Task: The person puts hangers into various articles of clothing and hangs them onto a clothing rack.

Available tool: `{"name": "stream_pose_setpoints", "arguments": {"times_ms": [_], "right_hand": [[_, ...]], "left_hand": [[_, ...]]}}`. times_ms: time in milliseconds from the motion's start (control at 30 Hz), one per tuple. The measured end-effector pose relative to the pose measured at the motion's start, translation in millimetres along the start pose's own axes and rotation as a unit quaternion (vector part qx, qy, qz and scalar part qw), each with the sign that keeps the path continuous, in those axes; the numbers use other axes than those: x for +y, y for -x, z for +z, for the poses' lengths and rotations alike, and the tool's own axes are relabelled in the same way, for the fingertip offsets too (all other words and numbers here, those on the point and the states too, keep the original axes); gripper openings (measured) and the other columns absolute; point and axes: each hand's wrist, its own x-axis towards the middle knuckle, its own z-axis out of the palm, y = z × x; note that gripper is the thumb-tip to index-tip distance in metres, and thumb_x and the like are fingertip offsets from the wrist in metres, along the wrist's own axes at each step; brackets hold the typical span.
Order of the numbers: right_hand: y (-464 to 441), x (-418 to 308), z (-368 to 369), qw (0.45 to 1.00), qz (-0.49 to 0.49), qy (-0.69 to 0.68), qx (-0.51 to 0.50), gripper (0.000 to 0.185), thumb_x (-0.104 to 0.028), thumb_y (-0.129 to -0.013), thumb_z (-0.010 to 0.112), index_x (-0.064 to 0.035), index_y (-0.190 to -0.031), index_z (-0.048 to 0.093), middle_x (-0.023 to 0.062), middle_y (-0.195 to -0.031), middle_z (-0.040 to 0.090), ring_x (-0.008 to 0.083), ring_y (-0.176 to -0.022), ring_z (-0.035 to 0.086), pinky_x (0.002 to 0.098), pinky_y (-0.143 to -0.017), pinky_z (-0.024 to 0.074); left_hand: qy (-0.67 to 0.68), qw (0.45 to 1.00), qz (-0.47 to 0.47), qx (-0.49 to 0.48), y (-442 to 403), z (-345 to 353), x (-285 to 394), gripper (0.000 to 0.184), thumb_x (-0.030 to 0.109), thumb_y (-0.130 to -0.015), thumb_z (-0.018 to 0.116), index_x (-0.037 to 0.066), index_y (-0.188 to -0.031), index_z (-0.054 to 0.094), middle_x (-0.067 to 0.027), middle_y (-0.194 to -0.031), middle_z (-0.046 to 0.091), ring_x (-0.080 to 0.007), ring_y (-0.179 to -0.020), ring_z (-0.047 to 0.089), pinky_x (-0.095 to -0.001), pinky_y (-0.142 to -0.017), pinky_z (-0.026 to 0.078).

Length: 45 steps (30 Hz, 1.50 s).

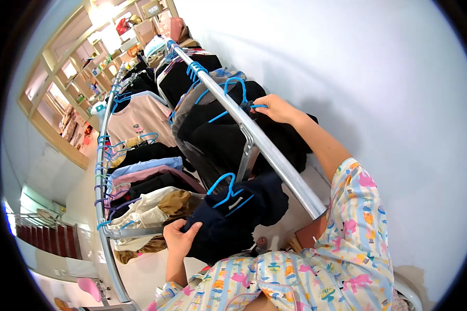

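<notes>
My left hand [179,241], low in the middle of the head view, pinches the edge of a dark navy garment [228,223]. A blue hanger [228,193] sits in that garment's neck, its hook on no rail. Farther up, my right hand [275,109] is closed on the end of another blue hanger [237,83] at the shoulder of a black garment [218,127]. That hanger's hook is at the near metal rail [264,142]. Grey and black clothes hang just beyond it.
A second metal rail [99,171] on the left bears a pink T-shirt [140,119] and several other garments. A metal crossbar [135,232] joins it low down. A pale wall [389,103] stands at the right, wooden shelves [49,57] at the upper left.
</notes>
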Motion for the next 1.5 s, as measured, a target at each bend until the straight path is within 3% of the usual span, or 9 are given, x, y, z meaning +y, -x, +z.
{"name": "stream_pose_setpoints", "arguments": {"times_ms": [267,367,433,567,933,1233,1333,1433,1500], "right_hand": [[-0.1,6.9,46.0,0.979,0.047,0.196,-0.02,0.02,-0.024,-0.091,0.058,-0.0097,-0.104,0.062,0.0153,-0.094,0.067,0.035,-0.095,0.064,0.0472,-0.079,0.0495],[33.2,-8.1,42.2,0.917,-0.09,0.26,0.288,0.029,-0.018,-0.084,0.067,-0.006,-0.11,0.06,0.0147,-0.108,0.064,0.0356,-0.108,0.057,0.0433,-0.089,0.0464],[75.0,-29.3,41.7,0.905,-0.003,0.169,0.391,0.03,-0.014,-0.082,0.068,-0.0046,-0.11,0.061,0.0161,-0.105,0.063,0.0361,-0.105,0.057,0.0415,-0.092,0.0447],[196.8,-74.4,78.2,0.971,0.149,-0.105,0.153,0.025,-0.012,-0.082,0.067,-0.0036,-0.106,0.061,0.0146,-0.103,0.063,0.0335,-0.098,0.058,0.0416,-0.092,0.0414],[302.0,-88.4,54.9,0.948,0.138,0.023,0.286,0.019,-0.007,-0.075,0.072,-0.0068,-0.093,0.069,0.0099,-0.081,0.062,0.0305,-0.081,0.058,0.0382,-0.072,0.0436],[318.1,-54.9,12.9,0.903,0.199,0.132,0.357,0.018,-0.01,-0.075,0.074,-0.0078,-0.093,0.071,0.007,-0.077,0.063,0.0266,-0.075,0.06,0.0359,-0.069,0.0438],[309.6,-50.0,10.3,0.885,0.23,0.154,0.374,0.019,-0.014,-0.075,0.074,-0.0111,-0.094,0.071,0.0051,-0.079,0.064,0.0267,-0.079,0.06,0.0378,-0.073,0.0425],[287.2,-49.3,12.3,0.874,0.238,0.194,0.378,0.02,-0.017,-0.075,0.074,-0.0129,-0.094,0.071,0.0044,-0.079,0.063,0.0262,-0.08,0.059,0.0383,-0.074,0.0408],[262.8,-55.2,15.1,0.875,0.227,0.218,0.368,0.02,-0.016,-0.074,0.075,-0.0121,-0.094,0.071,0.0049,-0.078,0.062,0.0262,-0.079,0.059,0.0378,-0.073,0.0407]], "left_hand": [[-0.009,1.0,0.014,-0.027,-7.9,20.1,9.4,0.042,0.023,-0.07,0.083,-0.004,-0.061,0.052,-0.0058,-0.051,0.035,-0.0105,-0.051,0.032,-0.0295,-0.046,0.032],[-0.003,0.999,0.024,-0.036,-6.4,23.5,15.7,0.041,0.023,-0.07,0.082,-0.004,-0.061,0.052,-0.006,-0.051,0.035,-0.0112,-0.051,0.031,-0.0302,-0.046,0.032],[-0.002,0.998,0.029,-0.049,-2.7,24.3,17.5,0.041,0.024,-0.07,0.082,-0.004,-0.062,0.053,-0.0066,-0.051,0.035,-0.012,-0.051,0.031,-0.0305,-0.046,0.032],[-0.022,0.996,0.038,-0.077,4.7,35.6,25.2,0.04,0.027,-0.07,0.082,-0.003,-0.063,0.057,-0.0116,-0.051,0.043,-0.0168,-0.047,0.038,-0.0317,-0.047,0.036],[-0.07,0.976,0.154,-0.136,1.1,114.3,101.1,0.042,0.042,-0.071,0.08,0.003,-0.068,0.065,-0.0166,-0.056,0.056,-0.035,-0.055,0.059,-0.0389,-0.053,0.045],[-0.081,0.946,0.309,-0.052,-44.4,232.2,51.3,0.058,0.034,-0.085,0.068,-0.004,-0.126,0.053,-0.0243,-0.12,0.057,-0.039,-0.113,0.053,-0.0425,-0.097,0.041],[0.003,0.973,0.212,-0.094,-53.1,235.4,16.3,0.061,0.031,-0.087,0.066,-0.006,-0.131,0.048,-0.0274,-0.127,0.053,-0.0391,-0.12,0.049,-0.0433,-0.103,0.038],[0.168,0.968,0.111,-0.148,-54.1,185.8,29.2,0.024,0.011,-0.088,0.064,-0.003,-0.108,0.066,-0.0179,-0.099,0.068,-0.0233,-0.088,0.066,-0.0319,-0.08,0.051],[0.176,0.966,0.189,0.015,-61.2,164.6,31.5,0.01,0.004,-0.088,0.062,-0.001,-0.092,0.069,-0.0118,-0.084,0.069,-0.0155,-0.073,0.064,-0.0267,-0.07,0.05]]}}
